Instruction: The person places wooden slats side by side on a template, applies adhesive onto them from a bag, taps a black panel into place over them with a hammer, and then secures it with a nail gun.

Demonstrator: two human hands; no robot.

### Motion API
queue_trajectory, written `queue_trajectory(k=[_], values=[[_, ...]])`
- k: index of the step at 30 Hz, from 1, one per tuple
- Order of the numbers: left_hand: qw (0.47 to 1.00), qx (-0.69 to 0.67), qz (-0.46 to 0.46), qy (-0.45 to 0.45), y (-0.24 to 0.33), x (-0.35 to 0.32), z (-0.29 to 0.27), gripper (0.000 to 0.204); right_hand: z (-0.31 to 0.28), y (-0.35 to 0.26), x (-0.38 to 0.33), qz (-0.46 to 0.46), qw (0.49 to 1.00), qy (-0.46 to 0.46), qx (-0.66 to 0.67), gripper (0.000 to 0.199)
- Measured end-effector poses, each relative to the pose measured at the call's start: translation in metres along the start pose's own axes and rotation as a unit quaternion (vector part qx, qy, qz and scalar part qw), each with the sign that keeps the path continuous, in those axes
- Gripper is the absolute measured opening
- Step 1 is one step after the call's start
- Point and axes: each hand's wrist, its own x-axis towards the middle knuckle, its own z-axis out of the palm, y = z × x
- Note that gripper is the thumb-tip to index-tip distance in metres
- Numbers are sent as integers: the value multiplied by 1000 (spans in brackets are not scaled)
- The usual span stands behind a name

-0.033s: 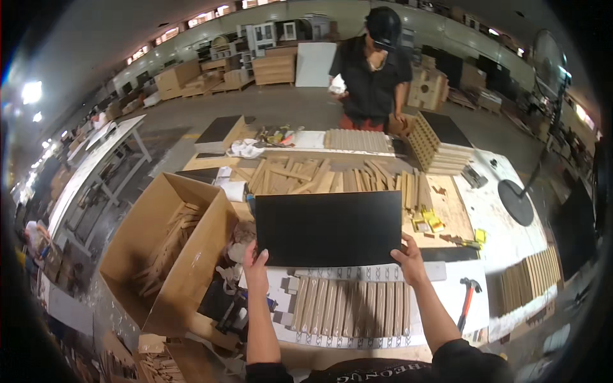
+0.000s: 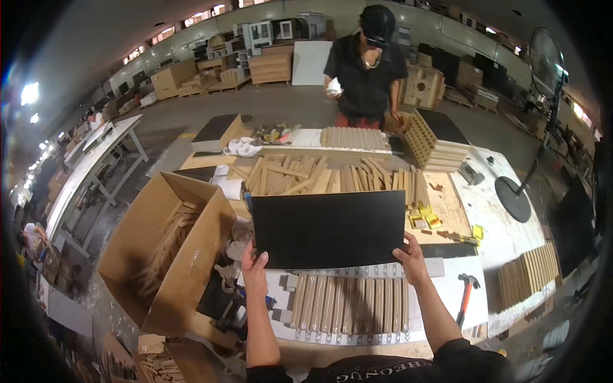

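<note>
Board (image 2: 329, 231) is gripped near its lower corners by left hand (image 2: 255, 265) and right hand (image 2: 412, 260), not yet set down; nearest slats (image 2: 349, 306) seem already lined up.

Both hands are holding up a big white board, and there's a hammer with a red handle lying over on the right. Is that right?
Not quite: the head view shows that the board is black, not white. The left hand and right hand do hold it up, and the red-handled hammer does lie on the right.
</note>
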Motion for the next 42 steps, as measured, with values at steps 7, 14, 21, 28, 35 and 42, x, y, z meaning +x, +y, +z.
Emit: queue_trajectory(k=[7,14,21,28,35,42], values=[[961,257,59,-87,84,-61,3,33,8,-6,-44,66,968,84,227,70],[793,447,413,12,99,-81,-13,18,14,26,-64,44,839,-48,541,75],[994,-3,27,104,126,-133,-16,42,11,20,-116,43,954,-51,293,56],[985,168,-18,-47,131,-246,9,58,-29,-14,-173,61,923,-218,312,72],[734,678,12,-40,136,-238,68,53,-76,31,-219,217,925,-193,243,44],[575,682,203,-405,57,-283,212,75,-71,41,-258,114,951,-130,257,57]])
